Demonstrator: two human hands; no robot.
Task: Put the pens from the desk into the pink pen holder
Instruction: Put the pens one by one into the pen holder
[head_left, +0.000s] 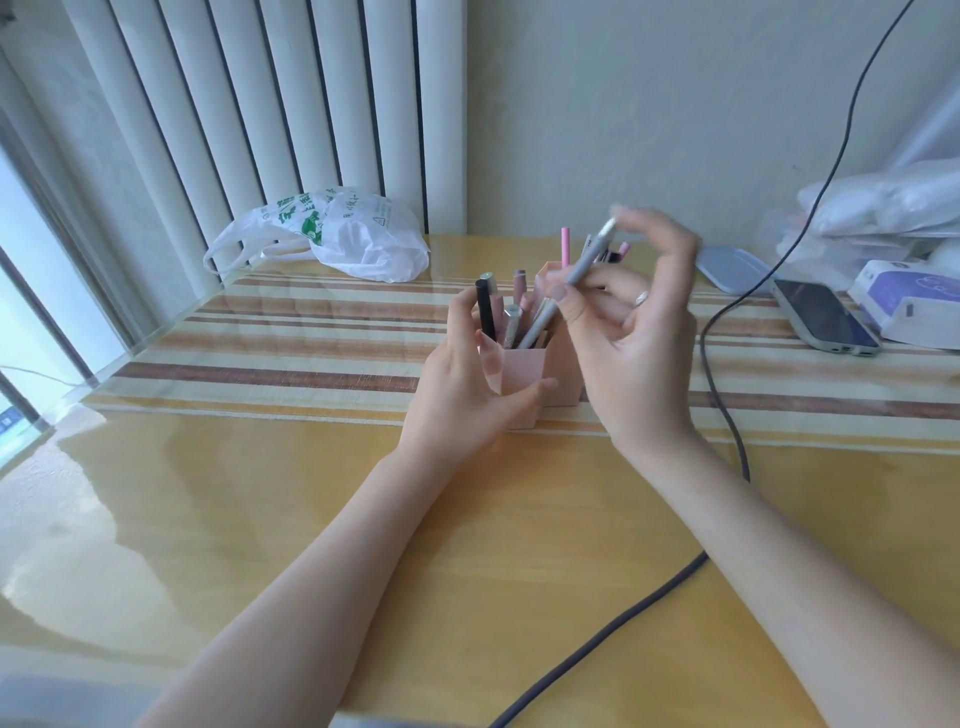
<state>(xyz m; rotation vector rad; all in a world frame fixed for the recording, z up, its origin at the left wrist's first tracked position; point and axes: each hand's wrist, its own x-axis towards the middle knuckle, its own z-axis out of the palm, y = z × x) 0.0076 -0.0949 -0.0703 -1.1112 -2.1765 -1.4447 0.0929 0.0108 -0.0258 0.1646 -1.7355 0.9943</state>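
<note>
Nearest the camera, two bare forearms were stretched forward over the glossy yellow worktop (260, 519), and a dark cable (613, 631) was trailed across it beneath the right arm; further out, a striped cloth (311, 332) was laid under the clear surface. At the middle of the worktop the pink pen holder (522, 371) was stood upright on the cloth; it was clasped by the left hand (467, 384), whose thumb was laid across its front face while the fingers were curled round its far left side. Several pens were already stood in its compartments, among them a black pen (486, 312) and a pink pen (565, 247). A grey pen (569, 283) was pinched by the right hand (631, 332) between thumb and fingertips; it was held tilted, its lower end dipped into the front compartment. A white plastic bag (358, 239) was left at the far edge; a phone (823, 317) and a tissue pack (909, 301) were lain at the right.
</note>
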